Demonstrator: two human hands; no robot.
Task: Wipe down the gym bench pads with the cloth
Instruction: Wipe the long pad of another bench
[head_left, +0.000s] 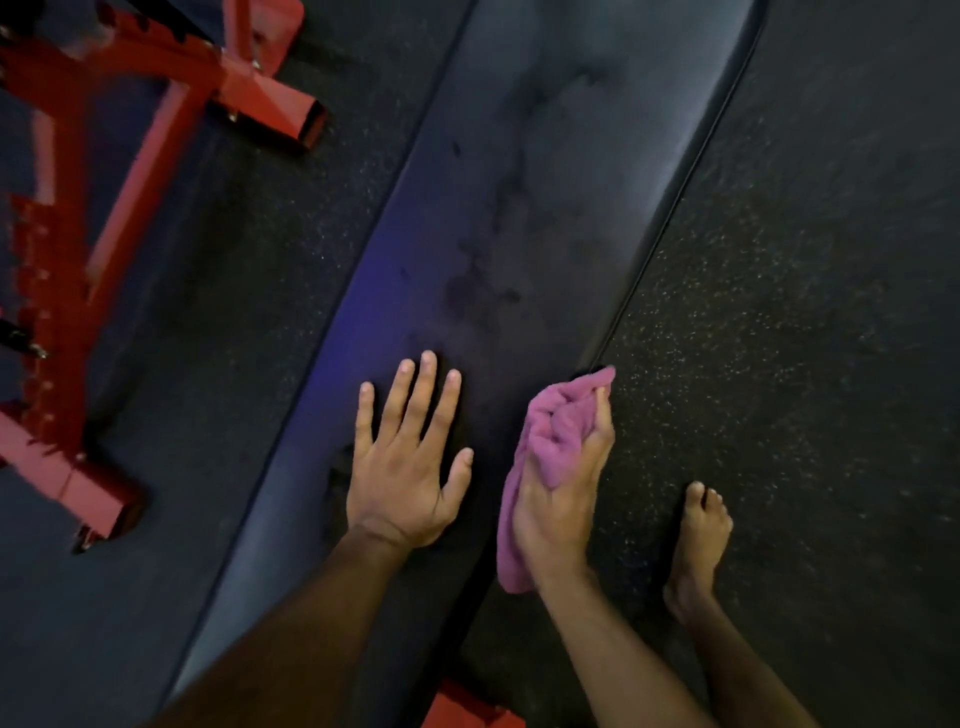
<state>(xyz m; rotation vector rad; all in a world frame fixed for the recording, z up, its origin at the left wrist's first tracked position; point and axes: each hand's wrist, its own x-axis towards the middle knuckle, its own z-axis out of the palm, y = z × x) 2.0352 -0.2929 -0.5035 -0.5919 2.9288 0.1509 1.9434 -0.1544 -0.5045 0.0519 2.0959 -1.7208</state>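
A long dark bench pad (519, 197) runs diagonally from the lower left to the top of the head view, with faint smudges along its middle. My left hand (408, 457) lies flat on the pad with its fingers spread. Just to its right, my right hand (561, 499) grips a bunched pink cloth (556, 431) at the pad's right edge. Part of the cloth hangs below my wrist.
A red steel frame (130, 171) of another machine stands on the speckled black rubber floor (779, 312) at the left. A red frame piece (467, 712) shows at the bottom edge. My bare foot (698, 545) stands on the floor right of the bench.
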